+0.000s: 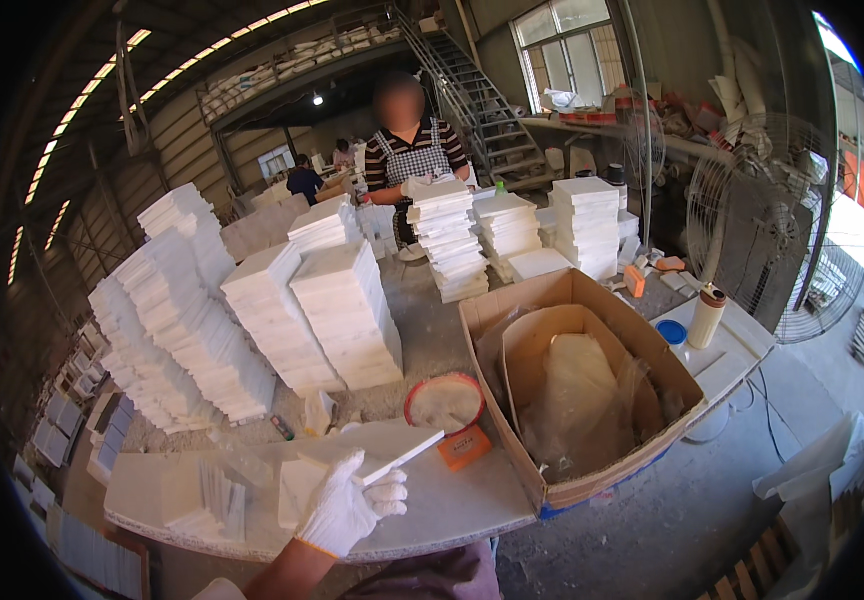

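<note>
My left hand (343,506), in a white knit glove, comes in from the lower edge over the near worktable. It is closed on a thin white stone tile (404,452), tilted, with the thumb on its upper side and the fingers curled below. Just left of the hand, a flat white tile (297,488) lies on the table. Further left, several thin tiles (220,503) lean together in a row. Beyond the held tile sit a round red-rimmed bowl (444,402) with pale contents and an orange block (463,448). My right hand does not show.
Tall stacks of white tiles (347,315) stand at the left and centre. An open cardboard box (497,375) with plastic lining occupies the right. Past it are a cream bottle (706,318), a blue lid (671,331) and a large fan (752,215). Across the table stands a person in a checked apron (414,150).
</note>
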`<act>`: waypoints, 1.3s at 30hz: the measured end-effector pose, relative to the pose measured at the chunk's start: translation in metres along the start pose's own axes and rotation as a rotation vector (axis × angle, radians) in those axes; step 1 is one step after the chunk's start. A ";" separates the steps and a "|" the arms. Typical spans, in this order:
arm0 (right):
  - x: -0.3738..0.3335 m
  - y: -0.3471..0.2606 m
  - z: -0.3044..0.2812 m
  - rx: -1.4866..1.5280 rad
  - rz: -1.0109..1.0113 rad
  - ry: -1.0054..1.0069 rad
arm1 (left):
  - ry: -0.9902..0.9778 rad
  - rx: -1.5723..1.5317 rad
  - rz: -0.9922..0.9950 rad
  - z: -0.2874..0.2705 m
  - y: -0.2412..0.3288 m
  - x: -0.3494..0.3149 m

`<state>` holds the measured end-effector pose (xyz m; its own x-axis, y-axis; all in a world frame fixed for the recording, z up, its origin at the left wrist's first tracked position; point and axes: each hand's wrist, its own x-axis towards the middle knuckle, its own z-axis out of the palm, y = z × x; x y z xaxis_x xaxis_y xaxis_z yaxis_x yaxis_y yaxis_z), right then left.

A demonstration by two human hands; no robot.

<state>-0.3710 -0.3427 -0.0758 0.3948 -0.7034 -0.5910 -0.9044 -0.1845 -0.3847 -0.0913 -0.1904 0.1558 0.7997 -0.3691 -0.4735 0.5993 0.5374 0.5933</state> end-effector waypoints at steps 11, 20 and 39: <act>-0.003 -0.003 -0.004 -0.020 0.000 0.001 | 0.100 0.068 0.071 -0.012 -0.001 0.000; -0.003 0.001 -0.002 0.032 0.026 0.024 | 0.125 0.111 0.128 -0.019 -0.005 0.001; -0.003 -0.002 -0.005 -0.019 0.003 0.006 | 0.125 0.147 0.127 -0.020 -0.010 0.002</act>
<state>-0.3716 -0.3440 -0.0697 0.3916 -0.7078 -0.5880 -0.9084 -0.1955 -0.3696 -0.0968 -0.1813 0.1357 0.8640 -0.2033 -0.4606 0.4999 0.4541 0.7375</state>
